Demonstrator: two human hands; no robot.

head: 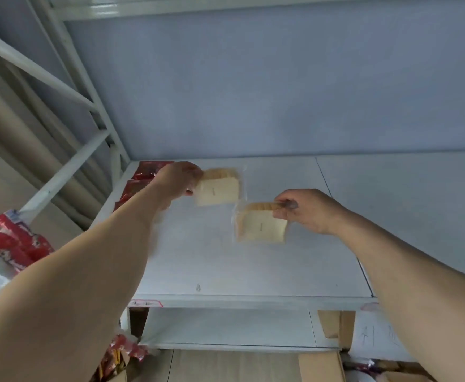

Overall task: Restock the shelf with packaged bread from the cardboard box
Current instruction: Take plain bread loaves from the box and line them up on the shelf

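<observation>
Both my arms reach over the white shelf board [253,271]. My left hand [175,180] grips the left edge of one clear-wrapped pack of sliced bread [217,190], held upright near the back left of the shelf. My right hand [308,209] pinches the top right corner of a second bread pack [261,226], upright and a little nearer the front. The two packs stand close together without touching. At the bottom right, part of the cardboard box [333,323] shows below the shelf edge.
Red snack packets [140,183] lie in a row along the shelf's left edge, behind my left forearm. More red packets [13,238] sit on a neighbouring shelf at the left and below [123,351]. A lower shelf board [226,326] is visible underneath. White frame bars [60,175] rise at the left.
</observation>
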